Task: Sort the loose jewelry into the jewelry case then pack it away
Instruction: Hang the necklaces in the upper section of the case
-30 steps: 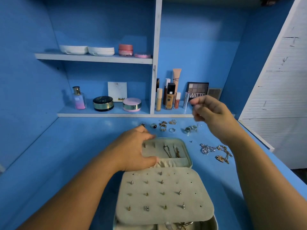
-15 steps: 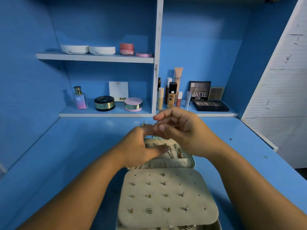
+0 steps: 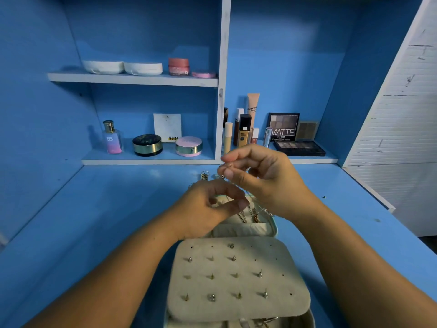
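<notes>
The beige jewelry case [image 3: 272, 229] lies open on the blue desk, its stud-filled earring panel [image 3: 237, 278] nearest me. Gold necklaces [image 3: 247, 216] hang in the far half. My right hand [image 3: 264, 181] hovers above that half and pinches the clasp end of a thin silver chain [image 3: 264, 211] between thumb and forefinger. My left hand [image 3: 208, 207] is just below it, thumb and curled forefinger closed together on what looks like the same fine chain. Loose rings [image 3: 204, 175] lie on the desk behind the hands; other loose pieces are hidden by my arms.
Shelves at the back hold a perfume bottle [image 3: 111, 138], round compacts [image 3: 147, 145], foundation tubes [image 3: 243, 131] and eyeshadow palettes [image 3: 299, 147]. A white slatted panel [image 3: 402, 129] stands at the right. A tiny speck [image 3: 324, 197] lies on the desk at the right.
My right hand swung from the right side to above the case and met my left hand, which lifted off the case's far half. Both now hold the chain slightly apart.
</notes>
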### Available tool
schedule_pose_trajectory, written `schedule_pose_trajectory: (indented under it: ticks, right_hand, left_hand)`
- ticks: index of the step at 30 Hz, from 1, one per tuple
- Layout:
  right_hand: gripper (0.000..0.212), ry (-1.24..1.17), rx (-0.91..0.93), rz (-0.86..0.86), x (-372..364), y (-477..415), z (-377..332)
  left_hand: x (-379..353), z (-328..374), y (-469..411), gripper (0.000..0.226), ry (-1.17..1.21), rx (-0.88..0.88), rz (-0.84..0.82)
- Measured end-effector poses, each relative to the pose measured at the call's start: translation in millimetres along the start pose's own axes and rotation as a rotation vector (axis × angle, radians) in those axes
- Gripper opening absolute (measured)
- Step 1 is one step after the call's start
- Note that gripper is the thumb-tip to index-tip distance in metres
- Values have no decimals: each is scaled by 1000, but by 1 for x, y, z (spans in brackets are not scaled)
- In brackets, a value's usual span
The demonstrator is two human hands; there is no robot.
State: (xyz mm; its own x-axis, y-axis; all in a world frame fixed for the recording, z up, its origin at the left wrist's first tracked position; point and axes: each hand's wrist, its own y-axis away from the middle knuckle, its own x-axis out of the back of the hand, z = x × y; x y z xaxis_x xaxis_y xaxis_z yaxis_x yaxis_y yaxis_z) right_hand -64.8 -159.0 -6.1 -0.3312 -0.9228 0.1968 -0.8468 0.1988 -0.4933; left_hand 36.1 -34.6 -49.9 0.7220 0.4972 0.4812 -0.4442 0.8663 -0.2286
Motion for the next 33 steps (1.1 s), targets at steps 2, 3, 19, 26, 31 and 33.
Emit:
schedule_pose_trajectory:
  ticks: [2, 3, 19, 26, 31, 33]
  right_hand:
    - [18, -34, -12, 30, 7, -1, -2]
    - [20, -49, -19, 45, 12, -2, -3]
    - [12, 249, -160, 376, 86, -2, 17]
    - [17, 558, -328, 164, 81, 0, 25]
    - [20, 675, -372, -139, 59, 1, 28]
    - [29, 671, -324, -209, 43, 1, 29]
  left_hand:
    - [1, 0, 0, 7, 99, 35, 16]
    - [2, 1, -1, 8, 172, 57, 16]
    - [24, 8, -8, 16, 676, 164, 493]
    - [23, 12, -7, 16, 554, 80, 542]
    - [23, 14, -3, 9, 283, -16, 491]
    - [20, 20, 0, 10, 209, -64, 453]
